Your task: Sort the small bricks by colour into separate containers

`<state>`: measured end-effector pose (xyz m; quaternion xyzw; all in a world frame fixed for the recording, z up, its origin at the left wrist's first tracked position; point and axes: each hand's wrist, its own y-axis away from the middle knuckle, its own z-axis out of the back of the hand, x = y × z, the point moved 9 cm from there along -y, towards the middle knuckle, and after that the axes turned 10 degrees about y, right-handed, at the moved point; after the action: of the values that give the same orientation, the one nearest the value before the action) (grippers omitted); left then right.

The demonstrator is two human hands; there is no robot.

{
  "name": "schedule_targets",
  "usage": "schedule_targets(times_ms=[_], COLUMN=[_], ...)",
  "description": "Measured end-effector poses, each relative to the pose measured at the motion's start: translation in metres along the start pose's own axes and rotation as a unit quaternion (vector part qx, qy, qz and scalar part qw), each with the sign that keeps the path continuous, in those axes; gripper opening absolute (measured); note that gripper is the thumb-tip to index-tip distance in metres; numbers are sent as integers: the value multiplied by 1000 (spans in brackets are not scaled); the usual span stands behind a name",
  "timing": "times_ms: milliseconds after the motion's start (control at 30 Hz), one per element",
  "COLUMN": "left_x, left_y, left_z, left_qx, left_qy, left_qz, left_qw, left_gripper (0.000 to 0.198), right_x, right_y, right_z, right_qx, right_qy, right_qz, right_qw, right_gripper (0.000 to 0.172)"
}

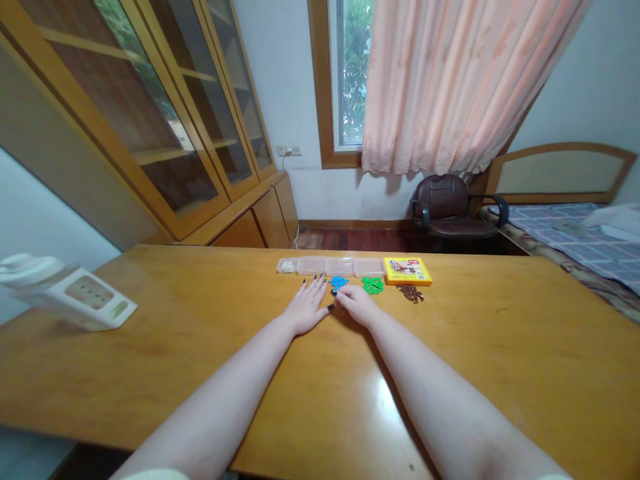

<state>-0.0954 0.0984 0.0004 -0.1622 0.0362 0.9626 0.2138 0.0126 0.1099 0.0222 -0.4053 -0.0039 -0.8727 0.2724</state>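
So we've got a long clear organizer box (330, 267) sitting at the far side of the wooden table (500, 347). It's split into a row of compartments, and honestly we can't tell what's in them from here; the leftmost one looks a bit whitish and that's all we get. Touching its right end is a flat yellow box (407, 271) with a printed lid, closed.

In front of those are three little heaps of plastic pieces: blue pieces (339, 282), green pieces (373, 285) just to their right, and brown pieces (411, 293) below the yellow box.

The left hand (306, 307) lies palm down on the table, fingers spread and holding nothing, with its fingertips just left of the blue heap. The right hand (356, 303) is curled, with its fingertips right at the near edge of the blue pieces. Whether it's pinching one, we can't tell; it's too small and the knuckles hide it.

The white gadget (65, 293) at the left is cut off by the frame edge.
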Motion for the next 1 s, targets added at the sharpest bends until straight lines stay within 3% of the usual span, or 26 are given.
schedule_targets(times_ms=[100,200,267,367,400,433,467,500,600,667,733,800,900,1000], left_x=[5,19,41,80,89,95,97,93,58,37,26,22,19,19], left_y=[-10,-16,-16,-3,5,13,21,28,46,52,52,51,47,43], left_z=[4,17,29,36,33,29,25,21,16,10,3,0,-3,-5], left_qx=[-9,-71,-150,-273,-297,-308,-308,-291,-234,-196,-152,-114,-67,-31], left_qy=[81,255,408,583,609,616,604,570,322,147,37,-19,-49,-54], left_qz=[-33,-51,-29,31,55,81,105,117,85,95,132,160,167,158], left_qw=[996,963,900,765,733,720,727,760,913,965,979,980,982,985], left_gripper=[71,72,68,62,59,56,55,54,64,68,67,64,62,60], right_x=[10,7,4,3,6,9,13,19,40,47,46,44,33,30], right_y=[5,2,-4,-10,-12,-12,-12,-12,-9,-7,-7,-7,-6,-8], right_z=[-18,-20,-22,-27,-26,-26,-21,-18,-20,-21,-25,-34,-49,-57], right_qx=[90,115,134,167,152,135,87,49,-20,-49,-54,-33,22,52], right_qy=[36,76,104,220,238,251,275,293,317,331,340,343,337,333], right_qz=[17,-31,-76,-132,-143,-150,-158,-144,-72,-55,-59,-53,-66,-47], right_qw=[995,990,983,952,949,947,944,944,945,941,937,937,939,940], right_gripper=[27,27,32,29,25,26,30,34,34,33,38,53,75,79])
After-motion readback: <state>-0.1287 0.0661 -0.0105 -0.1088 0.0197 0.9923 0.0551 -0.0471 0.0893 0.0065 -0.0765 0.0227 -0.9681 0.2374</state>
